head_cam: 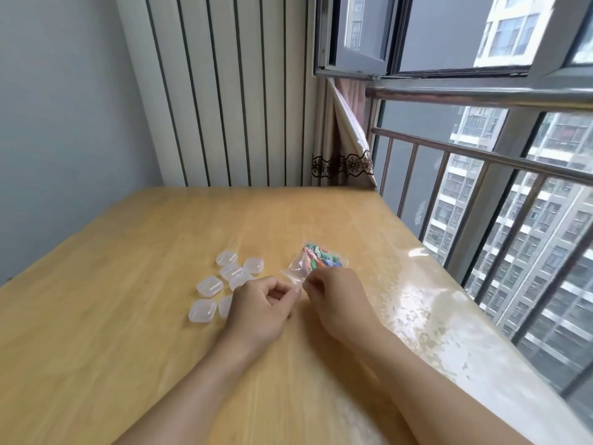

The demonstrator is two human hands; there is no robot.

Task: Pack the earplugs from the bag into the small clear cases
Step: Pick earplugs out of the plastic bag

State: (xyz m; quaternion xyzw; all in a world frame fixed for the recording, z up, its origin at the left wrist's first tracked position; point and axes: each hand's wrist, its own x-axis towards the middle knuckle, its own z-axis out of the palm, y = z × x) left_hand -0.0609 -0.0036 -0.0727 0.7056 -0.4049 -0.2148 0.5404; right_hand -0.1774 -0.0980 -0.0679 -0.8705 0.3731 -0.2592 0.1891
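A small clear plastic bag [296, 268] lies on the wooden table [128, 316], right of centre, with several coloured earplugs [321, 256] bunched at its far end. My left hand [260, 308] and my right hand [337, 297] meet at the bag's near edge, and the fingertips of both pinch the plastic there. Several small clear cases [210, 285] with rounded corners sit shut in a loose cluster just left of my left hand. One case is partly hidden behind that hand.
The table's right edge runs along a metal railing [481, 155] and a window. A curtain [343, 149] hangs at the far right corner. A ribbed white wall panel [224, 91] stands behind the table. A glossy clear cover lies over the tabletop.
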